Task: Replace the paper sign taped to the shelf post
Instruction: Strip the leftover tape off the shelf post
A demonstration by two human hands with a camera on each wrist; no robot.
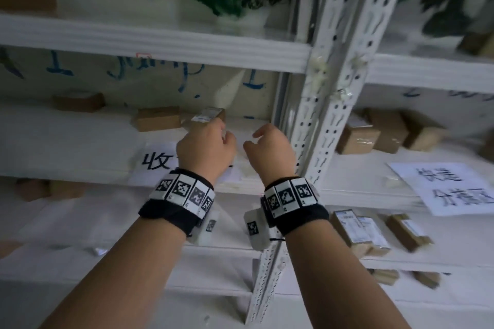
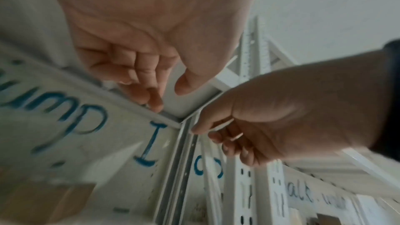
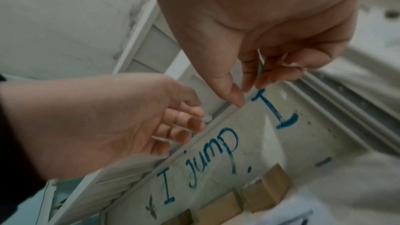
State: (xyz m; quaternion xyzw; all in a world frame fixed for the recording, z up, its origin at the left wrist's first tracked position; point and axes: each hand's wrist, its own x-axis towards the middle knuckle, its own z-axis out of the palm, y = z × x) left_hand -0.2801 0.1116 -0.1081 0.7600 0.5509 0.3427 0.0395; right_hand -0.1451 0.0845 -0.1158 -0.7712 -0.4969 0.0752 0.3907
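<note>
A white paper sign [image 1: 156,161] with black characters hangs on the shelf's front edge, left of the white perforated shelf post [image 1: 331,83]. My left hand [image 1: 226,137] covers the sign's right part. Both hands are raised side by side just left of the post. My right hand [image 3: 249,91] pinches a thin pale strip [image 3: 261,62], seemingly tape, between thumb and fingers; the strip [image 2: 223,124] also shows in the left wrist view. My left hand [image 2: 168,97] has loosely curled fingers with the thumb apart. A small pale scrap sits by its fingertips [image 3: 200,122].
A second paper sign [image 1: 451,187] hangs on the shelf edge to the right. Cardboard boxes [image 1: 157,118] [image 1: 358,139] lie on the shelves. The back panel [image 1: 160,72] carries blue handwriting. A white shelf beam [image 1: 160,40] runs above the hands.
</note>
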